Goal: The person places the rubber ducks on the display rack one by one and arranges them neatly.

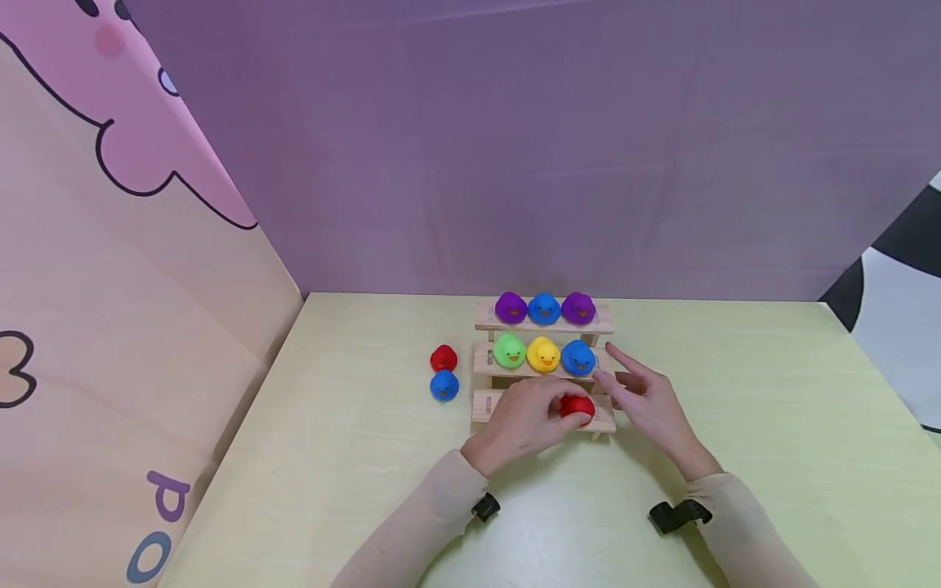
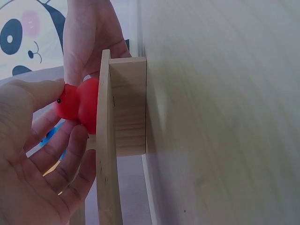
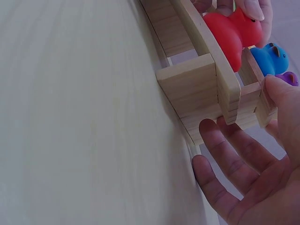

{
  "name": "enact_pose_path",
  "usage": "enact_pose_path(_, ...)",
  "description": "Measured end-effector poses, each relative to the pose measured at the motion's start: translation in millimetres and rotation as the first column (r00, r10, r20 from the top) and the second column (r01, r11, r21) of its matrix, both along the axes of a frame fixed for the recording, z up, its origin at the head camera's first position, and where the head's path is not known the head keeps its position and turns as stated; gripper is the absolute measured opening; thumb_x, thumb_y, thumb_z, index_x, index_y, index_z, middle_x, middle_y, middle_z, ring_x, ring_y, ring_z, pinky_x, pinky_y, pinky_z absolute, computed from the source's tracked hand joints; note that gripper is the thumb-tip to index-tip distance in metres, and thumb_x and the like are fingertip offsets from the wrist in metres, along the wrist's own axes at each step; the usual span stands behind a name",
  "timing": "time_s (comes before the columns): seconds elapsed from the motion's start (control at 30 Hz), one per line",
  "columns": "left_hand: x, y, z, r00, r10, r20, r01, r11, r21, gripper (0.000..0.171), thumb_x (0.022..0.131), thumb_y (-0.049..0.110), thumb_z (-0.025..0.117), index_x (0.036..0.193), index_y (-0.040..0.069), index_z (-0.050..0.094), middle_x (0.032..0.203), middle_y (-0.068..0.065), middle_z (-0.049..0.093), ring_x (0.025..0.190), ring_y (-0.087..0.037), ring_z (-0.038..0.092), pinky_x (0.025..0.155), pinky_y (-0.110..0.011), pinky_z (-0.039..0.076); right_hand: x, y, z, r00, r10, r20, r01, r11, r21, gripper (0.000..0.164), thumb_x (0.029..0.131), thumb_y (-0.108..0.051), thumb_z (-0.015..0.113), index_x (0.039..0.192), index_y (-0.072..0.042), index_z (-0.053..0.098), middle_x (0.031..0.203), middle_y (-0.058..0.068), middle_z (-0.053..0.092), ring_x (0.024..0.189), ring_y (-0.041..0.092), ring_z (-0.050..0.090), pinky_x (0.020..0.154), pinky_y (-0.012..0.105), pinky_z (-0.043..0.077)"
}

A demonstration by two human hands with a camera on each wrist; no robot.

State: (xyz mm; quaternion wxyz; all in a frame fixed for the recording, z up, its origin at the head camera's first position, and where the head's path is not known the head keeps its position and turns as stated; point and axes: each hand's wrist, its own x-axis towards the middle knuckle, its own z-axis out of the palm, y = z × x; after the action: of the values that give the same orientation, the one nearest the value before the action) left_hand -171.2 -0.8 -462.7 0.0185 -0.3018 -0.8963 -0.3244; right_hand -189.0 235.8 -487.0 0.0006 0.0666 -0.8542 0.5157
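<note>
A red rubber duck (image 1: 577, 409) sits at the right end of the lowest step of a three-step wooden stand (image 1: 483, 402). My left hand (image 1: 520, 418) pinches this duck between thumb and fingers; in the left wrist view its base (image 2: 89, 107) meets the board. At the stand's right end is my right hand (image 1: 654, 406), its fingers loosely extended and holding nothing. In the right wrist view those fingertips (image 3: 208, 129) lie right by the wooden end piece. A green duck (image 1: 510, 350), a yellow duck (image 1: 543, 354) and a blue duck (image 1: 577, 358) line the middle step.
On the top step stand a purple duck (image 1: 510, 308), a blue duck (image 1: 544, 309) and another purple duck (image 1: 578, 308). Left of the stand, a red duck (image 1: 443, 358) and a blue duck (image 1: 444, 385) rest on the table (image 1: 353, 457). A purple wall (image 1: 544, 163) rises behind.
</note>
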Motion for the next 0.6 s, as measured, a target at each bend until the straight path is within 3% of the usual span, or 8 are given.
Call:
enact_pose_path(0.3, 1.8, -8, -1.1, 1.000, 0.006, 0.031, -0.007, 1.000, 0.030, 0.027, 0.101, 0.034, 0.074, 0.128, 0.027, 0.076, 0.105, 0.015, 0.074, 0.092, -0.003, 0.061, 0.079, -0.011, 0.048, 0.5, -1, 0.9, 1.000, 0.000, 0.001, 0.000, 1.000, 0.004, 0.067, 0.107, -0.042, 0.065, 0.165, -0.019, 0.041, 0.134, 0.028, 0.071, 0.113, 0.041, 0.076, 0.080, 0.021, 0.062)
enact_pose_path(0.6, 4.9, -32, 0.5, 0.996, 0.045, 0.075, -0.050, 0.997, 0.059, 0.027, 0.103, 0.032, 0.072, 0.128, 0.024, 0.077, 0.121, 0.010, 0.077, 0.104, -0.005, 0.068, 0.089, -0.017, 0.055, 0.5, -2, 1.6, 1.000, -0.009, 0.020, 0.009, 1.000, 0.007, 0.069, 0.107, -0.045, 0.064, 0.166, -0.020, 0.040, 0.138, 0.028, 0.068, 0.116, 0.043, 0.074, 0.081, 0.021, 0.062)
